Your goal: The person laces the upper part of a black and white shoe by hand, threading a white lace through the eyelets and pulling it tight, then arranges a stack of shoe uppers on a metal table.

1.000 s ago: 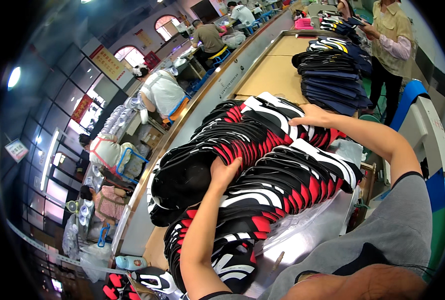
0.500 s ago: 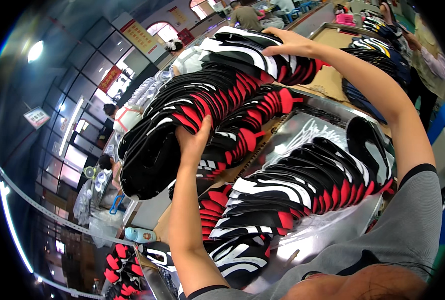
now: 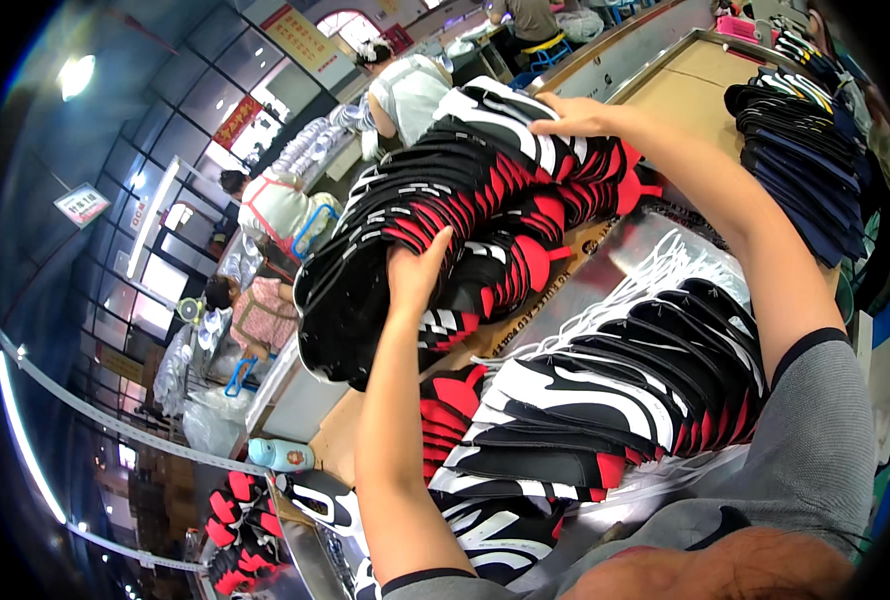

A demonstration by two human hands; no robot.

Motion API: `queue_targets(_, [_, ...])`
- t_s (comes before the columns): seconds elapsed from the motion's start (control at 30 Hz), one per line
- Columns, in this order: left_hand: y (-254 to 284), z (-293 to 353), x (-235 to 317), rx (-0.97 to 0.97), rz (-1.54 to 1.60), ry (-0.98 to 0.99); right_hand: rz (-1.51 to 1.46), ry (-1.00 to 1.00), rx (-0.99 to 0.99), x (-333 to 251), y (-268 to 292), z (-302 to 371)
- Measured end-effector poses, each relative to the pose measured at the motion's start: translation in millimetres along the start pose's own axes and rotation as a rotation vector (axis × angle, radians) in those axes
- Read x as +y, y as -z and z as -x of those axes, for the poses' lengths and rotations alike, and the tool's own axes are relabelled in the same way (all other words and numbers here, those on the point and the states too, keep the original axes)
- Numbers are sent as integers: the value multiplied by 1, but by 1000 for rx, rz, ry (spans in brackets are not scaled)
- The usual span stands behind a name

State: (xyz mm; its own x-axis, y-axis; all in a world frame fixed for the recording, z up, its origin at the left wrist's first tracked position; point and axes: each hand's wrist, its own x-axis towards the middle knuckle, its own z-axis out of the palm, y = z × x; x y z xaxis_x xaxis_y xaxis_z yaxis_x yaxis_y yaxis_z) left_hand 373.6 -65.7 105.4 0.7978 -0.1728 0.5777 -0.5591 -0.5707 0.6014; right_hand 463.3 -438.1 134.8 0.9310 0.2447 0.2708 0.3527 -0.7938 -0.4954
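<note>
A thick stack of black, white and red shoe uppers [image 3: 420, 185] is squeezed between my two hands, tilted on its side. My left hand [image 3: 420, 272] grips its near left end, with the fingers hidden in the black uppers and the thumb up. At the far right end, my right hand [image 3: 577, 117] clasps the white-and-black outer upper from above. Another row of red-and-black uppers [image 3: 520, 270] lies directly beneath; whether the held stack touches it, I cannot tell. Closer to me, a fanned row of uppers [image 3: 605, 390] with white laces [image 3: 655, 265] lies on the metal-topped table.
A blue bottle [image 3: 283, 455] stands at the table's left edge. Dark blue uppers [image 3: 805, 170] are piled at the right, beside a cardboard-covered surface [image 3: 680, 95]. Red-and-black pieces [image 3: 240, 530] hang low at the left. Several people work at benches beyond.
Both hands have brought the stack lower and slightly right, closer over the row beneath. My view has shifted a little, showing more of the people at the left.
</note>
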Motion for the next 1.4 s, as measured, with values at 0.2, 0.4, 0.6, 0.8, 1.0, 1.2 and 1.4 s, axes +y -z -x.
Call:
queue_targets(0.2, [-9, -13, 5, 192, 187, 61, 58, -77, 204, -35, 6, 4])
queue_targets(0.4, [-10, -4, -11, 59, 251, 59, -34, -168, 220, 16, -13, -8])
queue_targets(0.6, [29, -6, 3, -42, 94, 246, -154, -188, -16, 7, 20, -17])
queue_targets(0.8, [42, 22, -9, 10, 278, 203, -152, -76, 136, 58, 26, -21])
queue_targets(1.0, [123, 125, 82, -114, 259, 313, 159, -32, 42, 95, 52, 69])
queue_targets(1.2, [230, 291, 141, -10, 12, 539, 64, -60, -198, 44, 48, 211])
queue_targets(1.4, [241, 387, 223, -309, -244, 364, 5, -232, -71, 17, 80, 362])
